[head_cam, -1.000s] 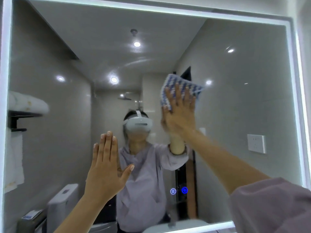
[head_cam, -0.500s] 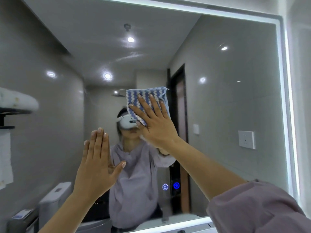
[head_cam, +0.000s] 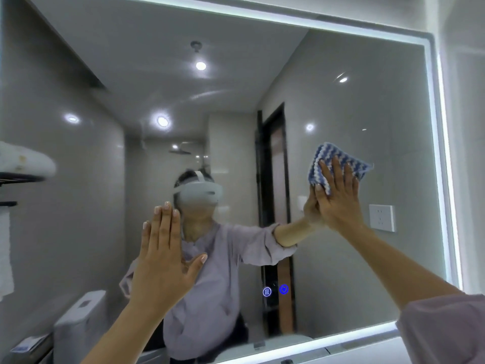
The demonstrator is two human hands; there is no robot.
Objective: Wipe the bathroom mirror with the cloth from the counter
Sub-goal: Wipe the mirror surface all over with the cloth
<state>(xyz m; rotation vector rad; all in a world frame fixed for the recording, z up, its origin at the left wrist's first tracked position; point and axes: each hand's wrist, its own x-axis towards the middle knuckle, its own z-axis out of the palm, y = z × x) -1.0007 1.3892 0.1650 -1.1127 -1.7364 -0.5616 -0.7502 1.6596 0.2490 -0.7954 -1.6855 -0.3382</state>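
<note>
A large wall mirror [head_cam: 367, 101] with a lit white border fills the view. My right hand [head_cam: 338, 200] presses a blue-and-white zigzag cloth [head_cam: 338, 160] flat against the glass at the right of centre. The fingers are spread over the cloth, and its upper part shows above them. My left hand [head_cam: 162, 261] is raised at lower left, flat with fingers together and thumb out, palm toward the glass and holding nothing. I cannot tell whether it touches the mirror.
Two blue touch icons [head_cam: 275, 290] glow low on the glass. The mirror's lit right edge [head_cam: 443, 153] is close to the cloth. Reflected in it are a person in a lilac shirt, a wall socket [head_cam: 381, 218], a toilet [head_cam: 78, 321] and a towel shelf [head_cam: 23, 164].
My right hand has swept the cloth from the middle of the mirror over to the right and lower. My left hand has kept its raised, flat pose.
</note>
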